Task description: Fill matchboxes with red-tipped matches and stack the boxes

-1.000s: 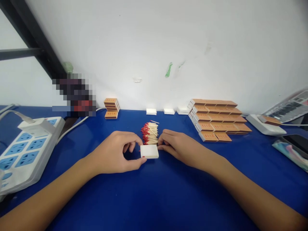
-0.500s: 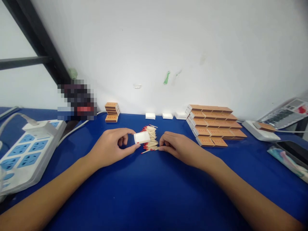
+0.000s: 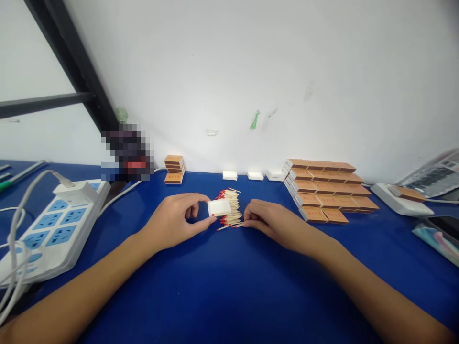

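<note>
My left hand (image 3: 182, 219) pinches a small white matchbox tray (image 3: 219, 207) by its left end, fingertips above and thumb below. The tray tilts towards me, and a red match head shows at its lower edge by the thumb. Behind and beneath it lies a pile of matches (image 3: 234, 203), red heads to the left and pale sticks to the right. At the pile's near right edge, my right hand (image 3: 267, 220) is closed, thumb and fingertips at the end of a match (image 3: 238, 225). Another loose match (image 3: 224, 227) lies just in front of the pile.
White trays (image 3: 230, 175) stand along the wall. Brown matchboxes are stacked at the back left (image 3: 174, 168) and in a larger stepped stack (image 3: 330, 191) to the right. A power strip (image 3: 53, 229) with cables lies left; a white device (image 3: 398, 200) and a phone (image 3: 446, 227) lie right.
The whole view has shifted, so everything appears a little further right. Both hands keep nearly the same place; the match at my right fingertips sits slightly nearer me.
</note>
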Motion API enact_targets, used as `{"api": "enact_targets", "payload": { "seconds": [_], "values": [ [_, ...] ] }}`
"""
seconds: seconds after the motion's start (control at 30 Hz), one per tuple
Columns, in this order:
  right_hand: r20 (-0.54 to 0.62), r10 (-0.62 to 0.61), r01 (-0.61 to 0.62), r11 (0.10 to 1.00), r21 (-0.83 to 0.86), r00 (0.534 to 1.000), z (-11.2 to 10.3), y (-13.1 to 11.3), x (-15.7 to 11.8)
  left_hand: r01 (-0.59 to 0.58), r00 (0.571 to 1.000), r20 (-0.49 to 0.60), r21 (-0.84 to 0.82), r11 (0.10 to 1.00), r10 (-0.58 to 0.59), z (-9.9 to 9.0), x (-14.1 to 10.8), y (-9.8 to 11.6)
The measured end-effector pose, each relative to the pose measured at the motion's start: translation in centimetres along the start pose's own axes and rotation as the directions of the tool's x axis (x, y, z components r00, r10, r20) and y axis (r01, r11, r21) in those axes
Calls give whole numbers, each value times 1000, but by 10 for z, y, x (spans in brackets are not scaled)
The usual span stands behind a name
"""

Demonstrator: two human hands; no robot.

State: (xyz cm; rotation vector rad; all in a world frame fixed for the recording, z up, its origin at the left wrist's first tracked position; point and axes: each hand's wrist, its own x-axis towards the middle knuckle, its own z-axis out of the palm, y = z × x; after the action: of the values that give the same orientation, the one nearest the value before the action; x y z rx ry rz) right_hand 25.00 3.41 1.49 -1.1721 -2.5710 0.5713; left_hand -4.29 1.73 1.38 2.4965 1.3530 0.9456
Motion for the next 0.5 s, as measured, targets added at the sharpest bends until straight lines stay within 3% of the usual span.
{"api": "enact_targets", "payload": {
  "seconds": [0.3,0.5],
  "values": [
    [-72,2,-6,999,-52,997,-6,4,-4,20,998,-56,95,995,-14,1,1,-4],
    [-243,-86,44,984,-171,966,-11,10,-3,65,994,-89,111,992,-55,1,1,-5]
  ]
}}
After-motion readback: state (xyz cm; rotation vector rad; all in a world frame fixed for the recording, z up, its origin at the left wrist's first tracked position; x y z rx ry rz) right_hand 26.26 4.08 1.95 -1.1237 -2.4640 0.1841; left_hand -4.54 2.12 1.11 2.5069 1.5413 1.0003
